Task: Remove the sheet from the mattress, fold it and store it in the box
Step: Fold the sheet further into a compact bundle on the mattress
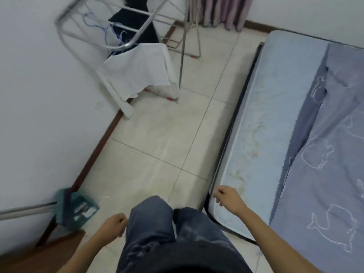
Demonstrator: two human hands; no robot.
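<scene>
1. At the right of the view, locate the mattress (266,115). It lies flat, with its long edge running beside the tiled floor (157,134).
2. Locate the sheet (334,174), grey-blue with white whale outlines. It lies on the mattress, with its edge drawn back from the floor side. A pale strip of bare mattress shows along that side.
3. Check your right hand (226,196). It hangs over the near corner of the mattress, fingers loosely curled and holding nothing. Contact with the mattress cannot be determined.
4. Check your left hand (115,223). It hangs beside your jeans (153,233), fingers loosely curled and holding nothing, well apart from the sheet.
5. Note the metal drying rack (122,26) against the wall ahead, with a white garment (137,71) draped over it.
6. Note the teal cleaning tool (76,209) at your lower left.
</scene>
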